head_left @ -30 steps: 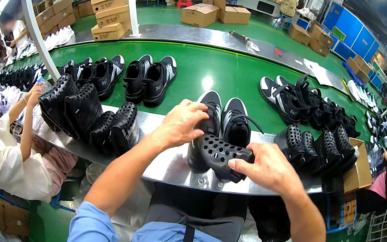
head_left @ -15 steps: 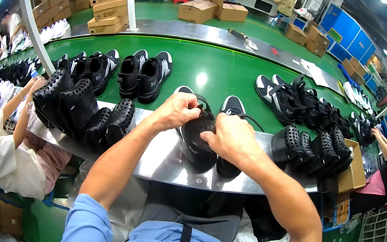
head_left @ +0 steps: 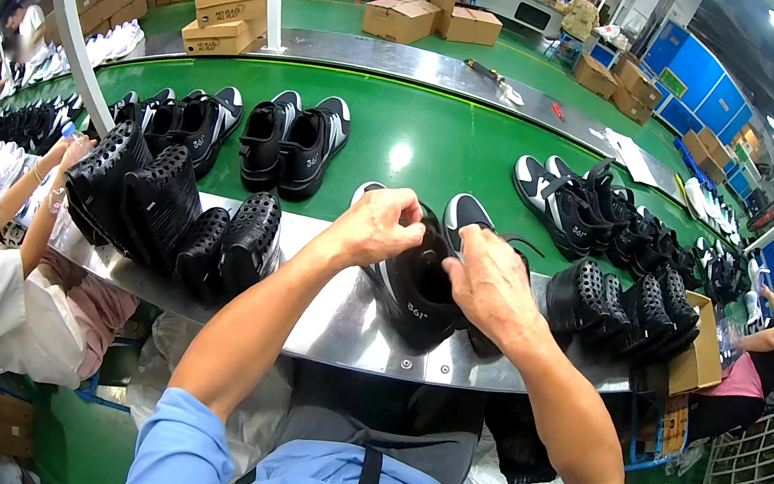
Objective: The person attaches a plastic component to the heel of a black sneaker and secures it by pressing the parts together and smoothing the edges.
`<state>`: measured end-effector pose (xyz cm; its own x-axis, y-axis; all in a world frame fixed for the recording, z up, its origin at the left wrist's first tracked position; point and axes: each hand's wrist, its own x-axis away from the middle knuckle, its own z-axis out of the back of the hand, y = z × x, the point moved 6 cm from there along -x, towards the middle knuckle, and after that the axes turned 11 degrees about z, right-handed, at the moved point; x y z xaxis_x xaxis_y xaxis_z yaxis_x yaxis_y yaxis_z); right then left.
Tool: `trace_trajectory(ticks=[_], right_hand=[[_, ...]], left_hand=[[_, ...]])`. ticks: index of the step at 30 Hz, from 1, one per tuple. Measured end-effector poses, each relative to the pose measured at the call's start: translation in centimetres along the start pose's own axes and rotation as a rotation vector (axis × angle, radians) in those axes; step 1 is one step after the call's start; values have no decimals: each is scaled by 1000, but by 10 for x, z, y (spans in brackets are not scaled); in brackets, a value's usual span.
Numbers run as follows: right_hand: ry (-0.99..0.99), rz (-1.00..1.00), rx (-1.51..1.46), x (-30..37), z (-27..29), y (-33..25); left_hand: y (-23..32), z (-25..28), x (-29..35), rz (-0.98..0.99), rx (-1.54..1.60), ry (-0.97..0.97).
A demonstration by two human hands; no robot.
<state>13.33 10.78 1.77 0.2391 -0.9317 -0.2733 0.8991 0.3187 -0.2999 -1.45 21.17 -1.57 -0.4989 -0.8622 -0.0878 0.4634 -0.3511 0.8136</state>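
Observation:
A black sneaker (head_left: 407,308) with a grey toe stands on the metal edge of the bench, its heel toward me and its opening in view. My left hand (head_left: 377,228) is closed in a pinch at the left of the opening. On the opposite side my right hand (head_left: 499,285) has its fingers curled down and its thumb by the collar. What either hand pinches, perhaps lace or upper, is hidden. A second black sneaker (head_left: 465,216) sits to the right, mostly covered by my right hand. A dark lace (head_left: 523,245) loops out beside that hand.
Black perforated shoe-shaped pieces (head_left: 250,241) stand at left, with more (head_left: 610,303) at right beside a cardboard carton (head_left: 700,348). Finished-looking black sneakers (head_left: 296,147) line the green bench surface (head_left: 396,122). Co-workers sit close on both sides.
Both hands have shifted slightly right. The dark flap raised between them has gone down, and the sneaker's opening shows more widely. The co-worker at right has moved an arm.

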Motion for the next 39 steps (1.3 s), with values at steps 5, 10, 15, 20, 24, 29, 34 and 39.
trace_trajectory(ticks=[5,10,15,20,24,29,34,39], right_hand=[[-405,-382,-326,-3,-36,8],[-306,-574,-649,-1,-82,0],[-178,-595,-726,15,-80,7],[-128,-440,-549,13,-98,-1],[-49,-372,-420,12,-103,-1],[-102,-369,-494,7,-89,-6],[-96,-389,-431,25,-83,-8],[-53,-360,-363,29,-77,-11]], left_hand=[[-27,-32,27,306,-316,22],[-49,-23,17,233,-343,247],[-11,-13,55,257,-409,281],[17,-10,73,41,-481,390],[16,-11,57,103,-486,259],[2,-26,41,160,-366,153],[3,-32,66,203,-517,-1],[40,2,90,-44,-483,420]])
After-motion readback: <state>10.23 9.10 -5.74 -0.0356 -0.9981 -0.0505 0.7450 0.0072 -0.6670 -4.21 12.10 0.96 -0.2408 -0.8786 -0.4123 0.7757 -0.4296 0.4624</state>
